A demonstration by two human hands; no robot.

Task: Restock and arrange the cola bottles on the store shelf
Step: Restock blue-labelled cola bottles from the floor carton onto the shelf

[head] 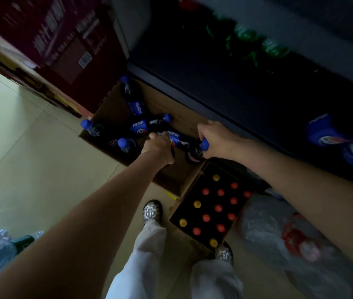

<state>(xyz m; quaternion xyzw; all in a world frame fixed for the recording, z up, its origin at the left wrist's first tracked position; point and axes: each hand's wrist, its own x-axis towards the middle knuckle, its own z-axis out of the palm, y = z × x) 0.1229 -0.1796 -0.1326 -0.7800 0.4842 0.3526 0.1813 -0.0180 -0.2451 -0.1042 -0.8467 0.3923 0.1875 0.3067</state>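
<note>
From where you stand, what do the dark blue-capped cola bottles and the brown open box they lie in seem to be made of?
The dark blue-capped cola bottles look like clear glossy plastic: highlights on the shoulders, a printed wrap label. Glass is less likely, though blur leaves it open. The brown open box looks like matte cardboard, with thin folded flaps and no shine.

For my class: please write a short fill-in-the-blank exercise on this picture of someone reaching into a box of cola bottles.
1. The cola bottles in the open cardboard box have caps coloured ____.
2. The right hand grips a bottle near its ____.
3. The smaller box by the person's feet holds bottles with red and ____ caps.

Missing words: blue; cap; yellow
</note>
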